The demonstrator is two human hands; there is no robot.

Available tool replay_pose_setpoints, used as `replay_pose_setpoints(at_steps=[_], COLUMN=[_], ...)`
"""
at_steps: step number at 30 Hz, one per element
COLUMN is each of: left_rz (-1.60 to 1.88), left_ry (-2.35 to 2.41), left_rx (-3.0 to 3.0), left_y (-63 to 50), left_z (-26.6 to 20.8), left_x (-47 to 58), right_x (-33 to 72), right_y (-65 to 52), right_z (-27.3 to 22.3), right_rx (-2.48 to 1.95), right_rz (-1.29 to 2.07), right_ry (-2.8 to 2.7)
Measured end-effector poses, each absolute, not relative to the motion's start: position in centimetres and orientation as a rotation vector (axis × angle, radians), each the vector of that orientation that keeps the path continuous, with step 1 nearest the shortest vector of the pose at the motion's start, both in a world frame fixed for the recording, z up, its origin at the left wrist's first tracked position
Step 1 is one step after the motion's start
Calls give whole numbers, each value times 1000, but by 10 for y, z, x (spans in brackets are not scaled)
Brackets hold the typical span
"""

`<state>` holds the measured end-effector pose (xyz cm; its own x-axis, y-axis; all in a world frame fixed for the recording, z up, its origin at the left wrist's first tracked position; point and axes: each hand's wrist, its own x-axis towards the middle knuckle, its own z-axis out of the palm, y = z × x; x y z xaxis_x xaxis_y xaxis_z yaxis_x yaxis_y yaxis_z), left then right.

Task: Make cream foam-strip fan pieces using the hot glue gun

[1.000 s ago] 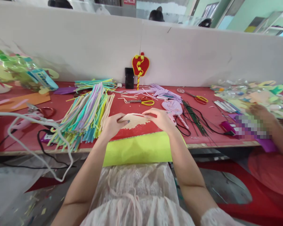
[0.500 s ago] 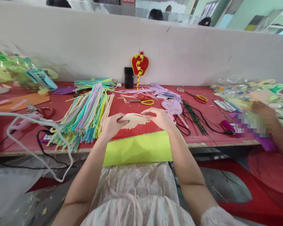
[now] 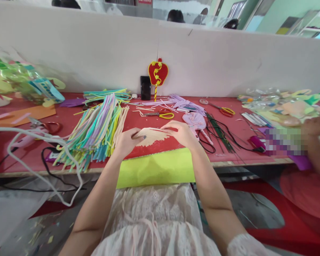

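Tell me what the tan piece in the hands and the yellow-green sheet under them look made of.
Tan piece: probably thin craft foam or card, matte, with a cleanly cut jagged edge. Yellow-green sheet: likely soft foam or felt, matte, drooping over the table edge.

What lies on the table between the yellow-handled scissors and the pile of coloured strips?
In the head view, between the yellow-handled scissors and the pile of coloured strips, only a few loose pale strip offcuts on bare red table.
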<state>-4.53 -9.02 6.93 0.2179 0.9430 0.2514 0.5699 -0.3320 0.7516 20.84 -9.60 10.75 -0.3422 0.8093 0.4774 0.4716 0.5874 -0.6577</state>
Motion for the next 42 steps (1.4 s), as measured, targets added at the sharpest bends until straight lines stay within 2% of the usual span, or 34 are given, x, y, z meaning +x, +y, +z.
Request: replay_pose_setpoints(at_steps=[42], left_rz=[980], left_ry=[1391], left_rx=[1955], left_y=[-91], left_z=[71], left_x=[-44], right_x=[207], right_y=[-96], right_z=[88], right_rx=[-983], right_rz=[481], right_ry=[-1990])
